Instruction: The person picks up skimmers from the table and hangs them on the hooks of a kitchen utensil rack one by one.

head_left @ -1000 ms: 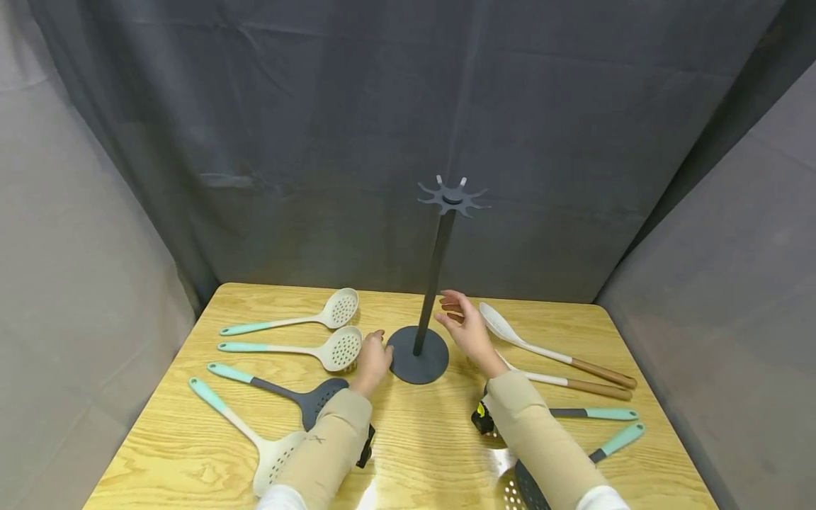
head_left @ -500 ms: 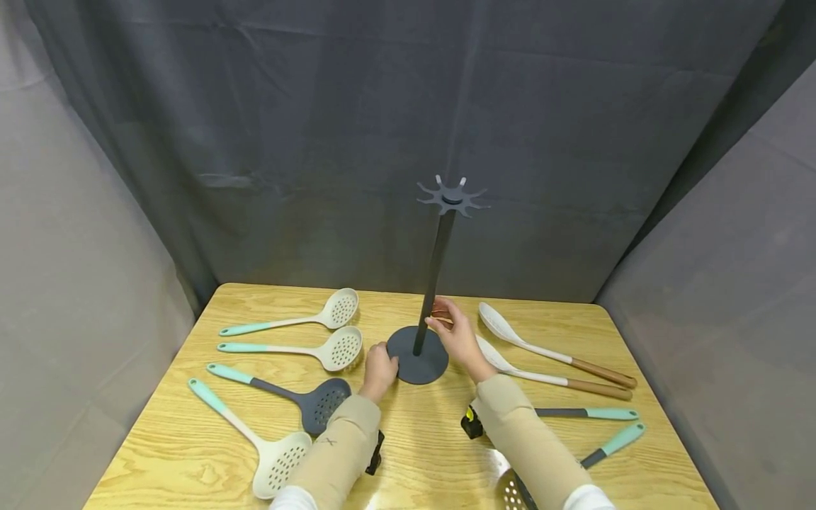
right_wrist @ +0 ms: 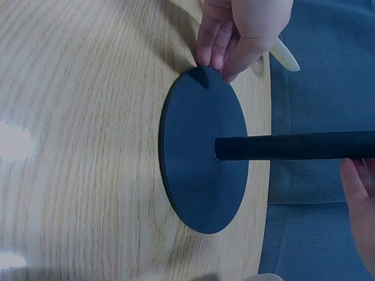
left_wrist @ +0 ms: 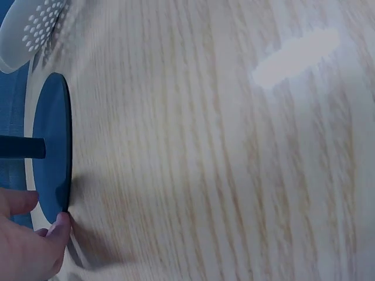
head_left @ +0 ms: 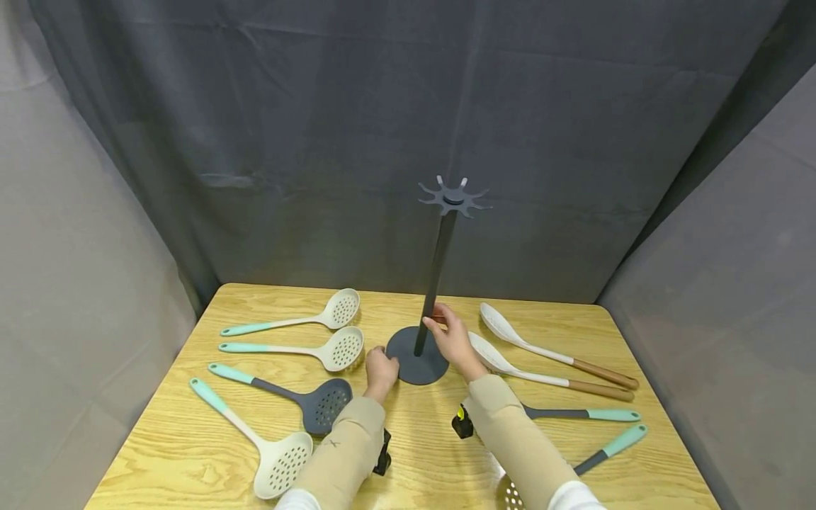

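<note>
A dark utensil stand [head_left: 437, 273] rises from the wooden table, with a round base and a ring of hooks on top. At the base's left rim, my left hand [head_left: 381, 370] pinches the edge; the right wrist view shows its thumb over the base [right_wrist: 199, 175] and its fingers at the rim. My right hand [head_left: 454, 340] holds the lower pole, thumb in front and fingers behind. In the right wrist view only part of the right hand [right_wrist: 363, 205] shows, its fingertips against the pole [right_wrist: 299, 146]. No utensil hangs on the hooks.
Left of the stand lie two cream skimmers [head_left: 344, 348] with mint handles, a dark slotted turner [head_left: 326, 406] and a cream slotted turner [head_left: 283, 464]. On the right are two white spoons [head_left: 503, 328] with wooden handles and dark utensils [head_left: 593, 460] with mint handles, partly hidden by my right arm.
My left hand has moved slightly right and forward onto the base's rim. My right hand has come left from the spoons to the pole. The stand looks unmoved.
</note>
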`<state>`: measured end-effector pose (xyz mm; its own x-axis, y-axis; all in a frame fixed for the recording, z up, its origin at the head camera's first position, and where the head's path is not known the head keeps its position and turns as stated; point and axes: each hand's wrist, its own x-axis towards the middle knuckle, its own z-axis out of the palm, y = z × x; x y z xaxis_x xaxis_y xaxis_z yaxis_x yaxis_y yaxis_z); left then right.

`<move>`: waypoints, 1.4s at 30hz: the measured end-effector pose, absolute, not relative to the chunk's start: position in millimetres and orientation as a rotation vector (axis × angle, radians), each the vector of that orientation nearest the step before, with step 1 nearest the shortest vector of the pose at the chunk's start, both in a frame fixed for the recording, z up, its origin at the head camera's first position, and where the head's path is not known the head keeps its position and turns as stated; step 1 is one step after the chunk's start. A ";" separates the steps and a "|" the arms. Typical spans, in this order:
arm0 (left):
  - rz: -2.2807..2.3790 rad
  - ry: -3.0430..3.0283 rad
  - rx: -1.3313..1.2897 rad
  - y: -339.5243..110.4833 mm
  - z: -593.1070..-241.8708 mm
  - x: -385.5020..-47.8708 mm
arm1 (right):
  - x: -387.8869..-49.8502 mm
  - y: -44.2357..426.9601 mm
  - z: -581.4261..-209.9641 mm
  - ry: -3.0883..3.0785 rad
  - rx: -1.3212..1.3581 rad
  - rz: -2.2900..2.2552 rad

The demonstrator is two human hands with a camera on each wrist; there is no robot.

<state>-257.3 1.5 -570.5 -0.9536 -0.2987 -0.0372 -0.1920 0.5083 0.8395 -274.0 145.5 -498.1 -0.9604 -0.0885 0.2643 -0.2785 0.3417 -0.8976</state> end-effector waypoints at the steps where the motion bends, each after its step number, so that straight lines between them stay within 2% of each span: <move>1: -1.443 -2.627 0.443 2.0 -570.9 -257.3 | -274.5 145.1 -498.8 -2.442 0.337 1.656; 13: -1.570 -2.554 0.561 4.6 -570.2 -258.4 | -275.0 139.2 -497.2 -2.494 0.362 1.388; 35: -1.810 -2.376 0.769 6.9 -564.2 -254.6 | -272.7 135.9 -489.9 -2.578 0.296 1.388; 37: -1.803 -2.397 0.790 6.4 -572.3 -259.4 | -272.7 136.2 -489.5 -2.580 0.299 1.383; 40: -1.718 -2.378 0.778 7.4 -630.7 -286.7 | -271.8 136.4 -488.5 -2.583 0.305 1.384; 42: -1.698 -2.388 0.778 7.2 -631.6 -286.2 | -270.8 136.3 -488.0 -2.586 0.315 1.384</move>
<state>-286.2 7.2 -631.6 -0.8625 -0.4646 -0.2004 -0.3417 0.2428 0.9079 -270.8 136.3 -488.0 -0.9590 -0.0959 0.2665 -0.2750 0.5410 -0.7948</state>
